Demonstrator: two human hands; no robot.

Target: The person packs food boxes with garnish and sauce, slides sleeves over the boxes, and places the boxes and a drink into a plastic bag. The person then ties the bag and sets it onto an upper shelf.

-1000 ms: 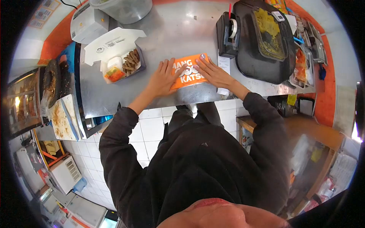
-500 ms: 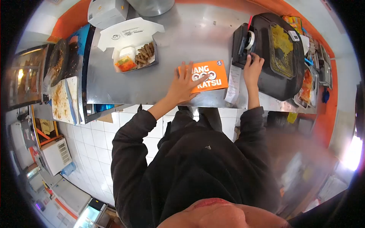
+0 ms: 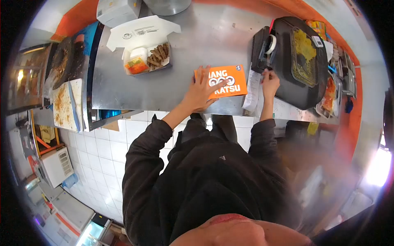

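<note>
My left hand (image 3: 198,91) lies with spread fingers on the left part of a closed orange box (image 3: 230,84) with white lettering. My right hand (image 3: 270,83) is at the near end of a black tape dispenser (image 3: 259,48), its fingertips pinched together. Whatever is between those fingertips is too small to make out. A roll of tape (image 3: 271,44) sits in the dispenser. Between the box and my right hand lies a printed paper slip (image 3: 251,91).
An open white box (image 3: 143,35) with food stands at the back left of the metal table (image 3: 205,37). Right of the dispenser is a black case (image 3: 287,57) bearing a stained tray (image 3: 304,57). A knife (image 3: 74,104) lies on a cutting board (image 3: 62,107) at the left.
My right hand left the orange box, reached the tape dispenser, then drew slightly toward me with its fingers closing. My left hand stayed on the box. The view shifted.
</note>
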